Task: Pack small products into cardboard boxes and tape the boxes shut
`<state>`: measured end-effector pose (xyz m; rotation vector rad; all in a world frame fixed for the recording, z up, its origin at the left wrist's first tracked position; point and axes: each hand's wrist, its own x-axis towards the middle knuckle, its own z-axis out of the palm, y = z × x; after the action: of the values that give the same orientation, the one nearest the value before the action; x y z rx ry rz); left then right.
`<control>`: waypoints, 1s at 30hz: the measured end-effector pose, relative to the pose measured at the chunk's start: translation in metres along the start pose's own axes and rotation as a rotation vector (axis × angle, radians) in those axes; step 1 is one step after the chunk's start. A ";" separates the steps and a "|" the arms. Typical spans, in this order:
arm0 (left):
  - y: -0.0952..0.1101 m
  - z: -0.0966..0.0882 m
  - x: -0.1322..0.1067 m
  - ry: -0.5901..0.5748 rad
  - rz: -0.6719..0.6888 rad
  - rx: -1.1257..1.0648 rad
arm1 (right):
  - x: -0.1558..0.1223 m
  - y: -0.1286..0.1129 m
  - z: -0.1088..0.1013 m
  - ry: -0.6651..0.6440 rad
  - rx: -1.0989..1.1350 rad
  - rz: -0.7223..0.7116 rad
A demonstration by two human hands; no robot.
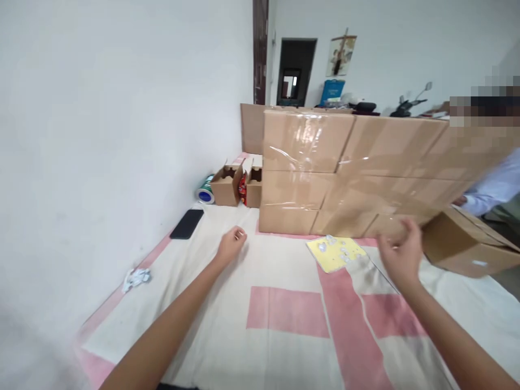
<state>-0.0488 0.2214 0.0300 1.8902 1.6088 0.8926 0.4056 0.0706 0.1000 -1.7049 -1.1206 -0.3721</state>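
Note:
My left hand [231, 245] hovers over the cream and pink cloth [284, 325], its fingers curled into a loose fist with nothing visible in them. My right hand [400, 252] is raised further right, fingers bent and smeared by motion, just left of a tilted cardboard box [463, 244]. Whether it touches the box I cannot tell. Between my hands lies a yellow sheet [336, 253] with several small pale pieces on it.
A wall of stacked taped cardboard boxes [349, 168] stands behind. A black phone [187, 223], a crumpled white scrap [136, 278], small open cartons [235, 186] and a tape roll [205, 190] lie by the left wall. Another person's sleeve [493, 189] shows at right.

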 end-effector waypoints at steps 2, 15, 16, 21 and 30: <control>-0.023 -0.032 0.030 0.175 -0.039 0.030 | -0.034 -0.068 0.044 -0.236 0.189 -0.194; -0.098 -0.064 0.188 0.471 0.015 0.311 | -0.120 -0.290 0.407 -0.472 0.899 0.140; -0.101 -0.062 0.191 0.486 0.002 0.314 | -0.120 -0.287 0.418 -0.467 0.920 0.199; -0.111 -0.061 0.199 0.543 -0.117 0.284 | -0.121 -0.272 0.436 -0.617 0.937 0.293; -0.091 -0.090 0.172 0.568 -0.055 0.073 | -0.106 -0.289 0.415 -0.691 0.886 0.190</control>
<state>-0.1607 0.4029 0.0502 1.7177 2.0212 1.4575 0.0085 0.3903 0.0130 -1.1068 -1.3038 0.7976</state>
